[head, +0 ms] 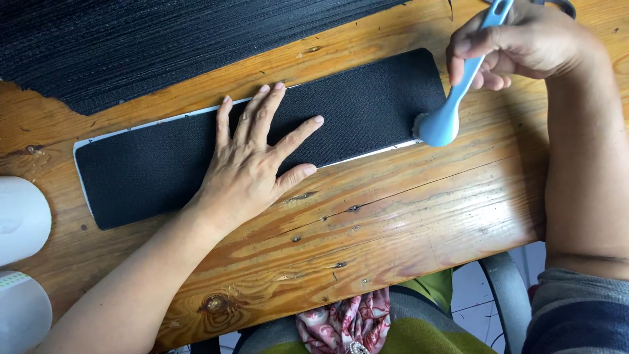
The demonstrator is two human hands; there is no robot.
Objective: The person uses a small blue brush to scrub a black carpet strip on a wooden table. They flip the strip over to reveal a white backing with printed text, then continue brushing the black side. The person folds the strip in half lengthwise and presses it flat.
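packages: two white rounded containers at the left table edge, upper one plain, lower one with a pale green band | labels: none | signs: none | screens: none

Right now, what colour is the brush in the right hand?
Light blue, handle and head alike. The brush shows best in the head view, held by the right hand.

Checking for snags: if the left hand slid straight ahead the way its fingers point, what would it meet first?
The left hand lies flat on the black strip, fingers pointing up and right. It would first cross the strip's far edge onto bare wood, then likely reach the dark ribbed mat.
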